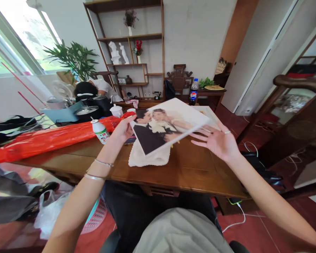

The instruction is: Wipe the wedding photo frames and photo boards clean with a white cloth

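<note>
A flat wedding photo panel (158, 131) with white edges is held tilted above the wooden table. It shows a couple in a dark suit and white dress. My left hand (125, 129) is closed on the panel's left corner, with two bangles on that wrist. By the right corner, my right hand (221, 140) is open, its fingers spread out toward the panel's edge; whether they touch it I cannot tell. Below the panel lies a folded white towel (149, 160), partly hidden by it.
Left on the table (200, 175) are a long red plastic-wrapped bundle (55, 135), a small white bottle (100, 131) and a white lidded cup (116, 111). A cola bottle (193, 92) stands at the back. A person (102, 86) leans over beyond the pots. A wooden chair (292, 116) is at right.
</note>
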